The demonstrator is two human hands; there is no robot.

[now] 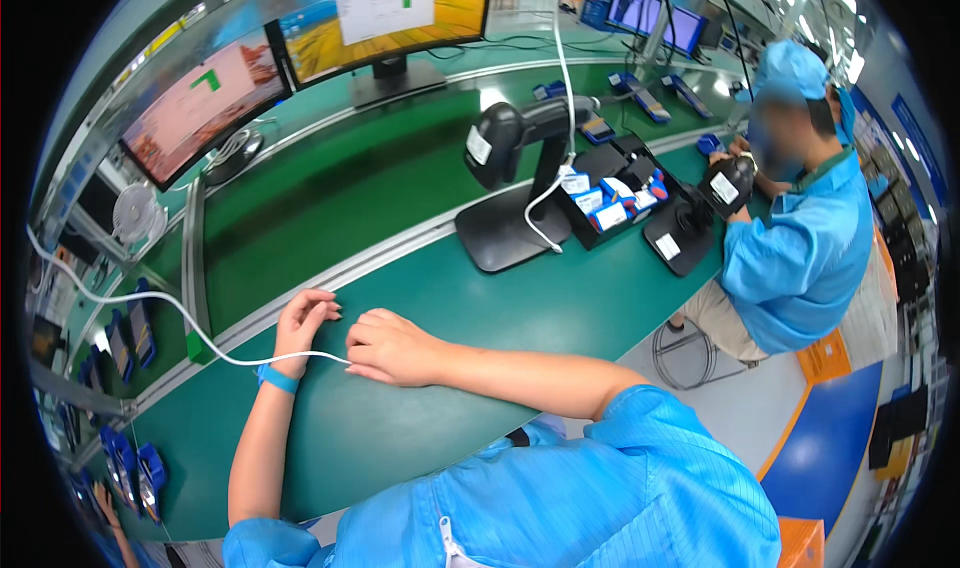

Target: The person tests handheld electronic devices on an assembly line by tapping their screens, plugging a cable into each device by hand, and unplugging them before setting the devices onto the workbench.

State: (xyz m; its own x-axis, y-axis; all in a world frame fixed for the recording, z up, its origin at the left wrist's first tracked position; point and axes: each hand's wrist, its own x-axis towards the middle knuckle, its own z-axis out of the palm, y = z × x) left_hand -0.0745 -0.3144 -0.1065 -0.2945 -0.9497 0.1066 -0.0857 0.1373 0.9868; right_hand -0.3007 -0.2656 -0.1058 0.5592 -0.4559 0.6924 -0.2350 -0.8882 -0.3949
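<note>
My left hand [303, 320] rests on the green workbench [500, 298], fingers curled loosely downward, holding nothing. A blue wrist strap [277, 378] with a white cord [150, 303] circles its wrist. My right hand [390, 346] lies flat beside it, fingers bent and together, fingertips near the cord; whether it pinches the cord I cannot tell. A black barcode scanner on a stand [515, 158] stands further along the bench, apart from both hands.
A black tray of small blue-and-white parts [610, 203] sits beside the scanner. A co-worker in blue [800, 238] sits at the right with a second scanner [725, 183]. Two monitors [385, 13] stand behind a green conveyor [330, 188]. Blue parts [130, 333] lie at left.
</note>
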